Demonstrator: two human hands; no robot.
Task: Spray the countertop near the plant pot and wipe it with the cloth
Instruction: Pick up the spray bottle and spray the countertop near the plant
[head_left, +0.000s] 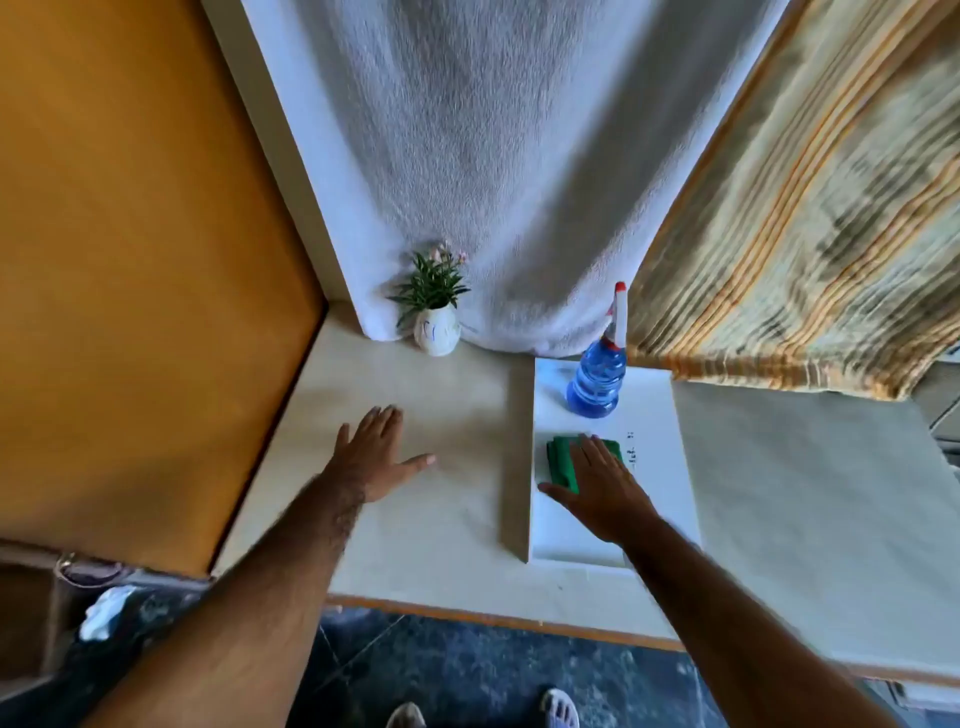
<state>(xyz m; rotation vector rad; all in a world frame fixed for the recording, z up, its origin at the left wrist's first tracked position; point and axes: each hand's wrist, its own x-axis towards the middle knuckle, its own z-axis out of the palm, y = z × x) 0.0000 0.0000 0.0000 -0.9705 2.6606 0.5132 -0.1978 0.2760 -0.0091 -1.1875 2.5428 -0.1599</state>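
Note:
A small white plant pot (437, 328) with green leaves and pink flowers stands at the back of the beige countertop (457, 405). My left hand (375, 451) lies flat and open on the countertop in front of the pot, holding nothing. A folded green cloth (562, 457) lies on a white board (649, 415) to the right. My right hand (605, 488) rests flat on the cloth, fingers spread, covering its right part. A blue spray bottle (597, 382) with a white and red trigger head stands upright on the board behind the cloth.
An orange panel (130, 286) walls the left side. A white towel (493, 182) hangs behind the pot, and a striped curtain (805, 234) hangs at the right. The counter's front edge (493, 621) runs above a dark floor where my feet show.

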